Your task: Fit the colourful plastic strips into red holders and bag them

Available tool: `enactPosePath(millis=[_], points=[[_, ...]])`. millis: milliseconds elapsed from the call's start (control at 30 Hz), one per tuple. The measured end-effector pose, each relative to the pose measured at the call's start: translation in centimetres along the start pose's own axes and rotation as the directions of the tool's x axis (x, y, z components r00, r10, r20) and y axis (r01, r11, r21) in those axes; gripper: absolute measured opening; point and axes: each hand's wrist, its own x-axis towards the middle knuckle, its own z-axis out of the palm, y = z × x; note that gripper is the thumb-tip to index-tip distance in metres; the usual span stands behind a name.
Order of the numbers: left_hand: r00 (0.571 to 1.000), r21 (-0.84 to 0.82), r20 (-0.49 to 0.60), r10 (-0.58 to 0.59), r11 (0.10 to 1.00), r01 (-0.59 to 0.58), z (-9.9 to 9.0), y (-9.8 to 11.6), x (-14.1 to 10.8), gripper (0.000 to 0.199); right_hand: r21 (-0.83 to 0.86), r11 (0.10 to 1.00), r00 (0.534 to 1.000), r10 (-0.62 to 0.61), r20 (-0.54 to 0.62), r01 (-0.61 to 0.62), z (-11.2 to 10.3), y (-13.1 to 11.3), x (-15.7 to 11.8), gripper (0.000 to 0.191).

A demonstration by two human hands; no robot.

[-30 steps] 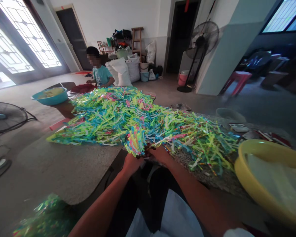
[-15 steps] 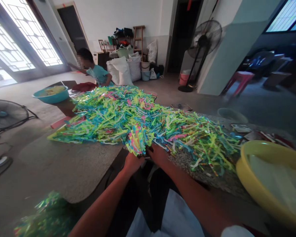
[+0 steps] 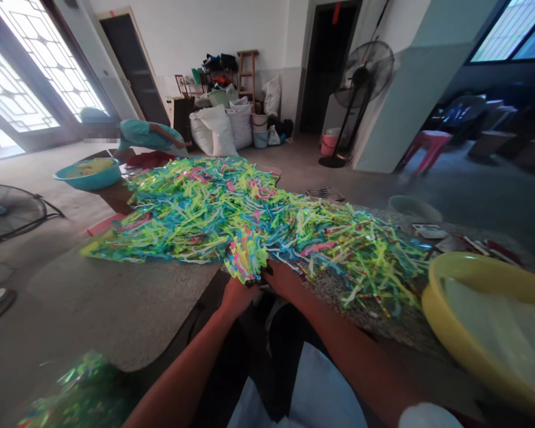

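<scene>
My left hand (image 3: 239, 295) is closed around the lower end of a fanned bundle of thin plastic strips (image 3: 246, 255), coloured yellow-green, pink, white and blue. Close against the bundle's lower right side is my right hand (image 3: 282, 278), its fingers curled inward; what they pinch is hidden. Just beyond both hands, a wide heap of similar strips (image 3: 196, 208) spreads over the stone-like tabletop (image 3: 160, 303) and on to the right.
A yellow basin (image 3: 441, 297) with pale sheets inside stands at right. Far left sits a blue basin (image 3: 87, 181), near a person in a teal shirt (image 3: 145, 135). More shiny strips (image 3: 84, 392) lie low at left. A floor fan (image 3: 9, 211) is beyond the left edge.
The person across the heap has bent down and leaned left toward the blue basin. My hands keep nearly the same place on the bundle; the view has shifted slightly.
</scene>
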Motion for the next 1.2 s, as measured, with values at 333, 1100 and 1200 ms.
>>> enactPosePath(millis=[333,1100,1200], points=[[0.999,0.006,0.023,-0.025,1.000,0.025,0.1,-0.3,0.1,0.052,0.052,0.998,0.994,0.022,-0.111,-0.016,0.9,0.5,0.2,0.029],[0.999,-0.038,-0.001,-0.032,0.999,0.032,-0.1,0.1,-0.2,0.052,0.262,0.962,0.988,0.108,-0.111,-0.076,-0.9,2.1,0.4,0.017],[1.000,-0.034,0.002,-0.025,0.999,0.025,-0.1,0.1,-0.2,0.054,0.310,0.949,0.993,0.080,-0.084,-0.051,-0.3,2.1,0.3,0.020]])
